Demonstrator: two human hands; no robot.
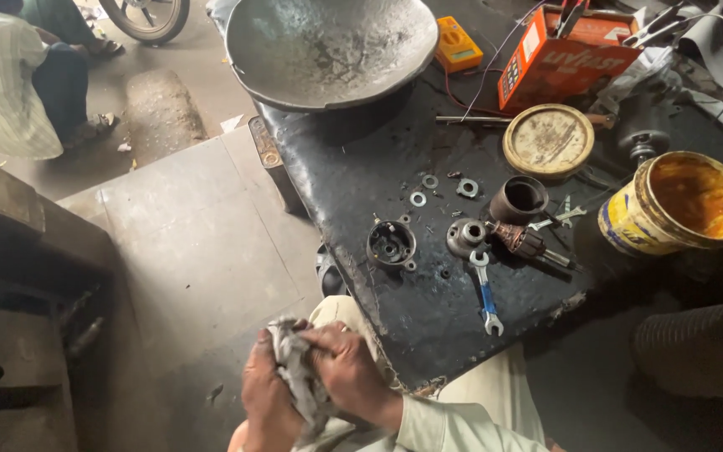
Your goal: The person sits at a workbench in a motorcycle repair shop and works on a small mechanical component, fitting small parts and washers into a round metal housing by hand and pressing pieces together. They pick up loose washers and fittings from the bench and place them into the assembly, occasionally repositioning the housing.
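Below black bench, crumpled grey rag btwn left hand & right hand.

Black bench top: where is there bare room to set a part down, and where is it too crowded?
The black bench top is bare between the big metal bowl and the washers, and near the front edge beside the blue spanner. It is crowded around the motor housing, armature, grease tin and round lid. Both hands hold a rag off the bench.
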